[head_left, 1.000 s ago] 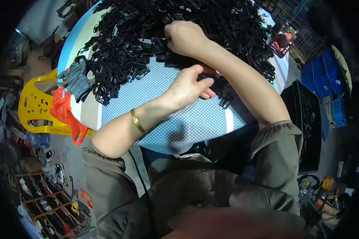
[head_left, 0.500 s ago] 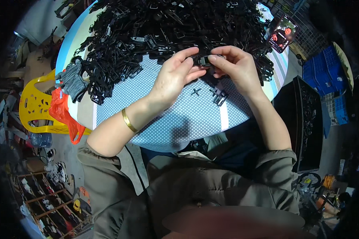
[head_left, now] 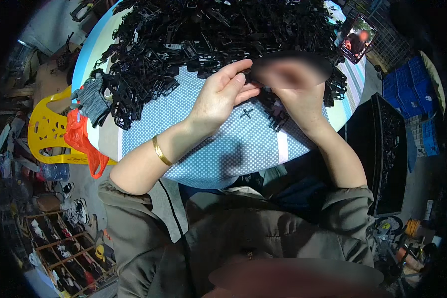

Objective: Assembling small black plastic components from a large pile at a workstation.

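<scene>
a round counter [head_left: 223,149] in dotted blue cloth carries a heap of black plastic parts [head_left: 208,39]; a yellow chair [head_left: 47,134] stands beside it. left hand [head_left: 218,97] and right hand [head_left: 298,94] meet, each grip pinching one small black part [head_left: 253,74].

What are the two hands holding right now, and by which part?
Left hand and right hand meet over a small black plastic piece, pinched at the fingertips. Motion blur hides the right hand's grip, so the exact part held cannot be told.
</scene>
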`<action>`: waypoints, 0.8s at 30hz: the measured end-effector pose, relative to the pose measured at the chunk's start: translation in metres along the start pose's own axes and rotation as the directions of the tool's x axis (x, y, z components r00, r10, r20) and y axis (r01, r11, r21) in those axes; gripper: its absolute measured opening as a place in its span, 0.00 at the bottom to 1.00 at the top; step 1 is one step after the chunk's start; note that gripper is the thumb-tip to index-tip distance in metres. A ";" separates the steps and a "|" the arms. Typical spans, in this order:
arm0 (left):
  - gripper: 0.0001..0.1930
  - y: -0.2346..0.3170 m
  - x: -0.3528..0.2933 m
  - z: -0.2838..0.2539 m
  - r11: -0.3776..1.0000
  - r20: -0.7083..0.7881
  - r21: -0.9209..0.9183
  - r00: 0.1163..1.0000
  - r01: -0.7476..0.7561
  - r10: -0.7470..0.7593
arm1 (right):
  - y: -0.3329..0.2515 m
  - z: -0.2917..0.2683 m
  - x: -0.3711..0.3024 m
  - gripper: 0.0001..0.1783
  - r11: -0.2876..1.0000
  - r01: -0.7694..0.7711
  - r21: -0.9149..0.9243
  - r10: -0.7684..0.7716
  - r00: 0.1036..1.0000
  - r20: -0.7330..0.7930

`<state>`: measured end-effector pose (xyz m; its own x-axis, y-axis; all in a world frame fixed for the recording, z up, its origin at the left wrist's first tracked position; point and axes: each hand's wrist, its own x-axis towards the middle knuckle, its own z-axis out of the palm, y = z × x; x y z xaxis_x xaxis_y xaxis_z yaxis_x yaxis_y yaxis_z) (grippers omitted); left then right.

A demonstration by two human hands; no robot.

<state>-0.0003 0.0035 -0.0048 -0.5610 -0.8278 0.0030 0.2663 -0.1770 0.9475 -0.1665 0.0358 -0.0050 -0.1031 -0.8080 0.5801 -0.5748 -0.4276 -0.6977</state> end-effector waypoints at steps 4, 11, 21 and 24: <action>0.19 -0.002 -0.001 0.001 1.000 -0.003 0.023 1.000 -0.009 0.009 | -0.001 -0.001 -0.002 0.08 1.000 0.006 -0.017 -0.006 1.000 0.011; 0.22 -0.007 -0.002 -0.002 0.994 0.019 0.065 0.996 -0.088 0.087 | -0.006 0.005 -0.005 0.07 0.996 0.054 0.067 -0.055 0.998 0.005; 0.24 0.003 -0.001 -0.001 0.969 0.100 0.218 0.990 -0.118 0.098 | -0.003 -0.004 -0.001 0.14 0.965 0.225 -0.136 -0.231 0.973 -0.031; 0.25 0.010 -0.003 -0.002 0.967 0.178 0.213 0.979 -0.141 0.104 | -0.008 -0.012 0.000 0.22 0.997 0.035 -0.071 -0.029 0.996 0.089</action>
<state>0.0053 0.0035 0.0041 -0.6608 -0.7337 0.1583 0.1699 0.0592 0.9837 -0.1723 0.0439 0.0057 -0.0137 -0.8282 0.5603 -0.6346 -0.4259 -0.6449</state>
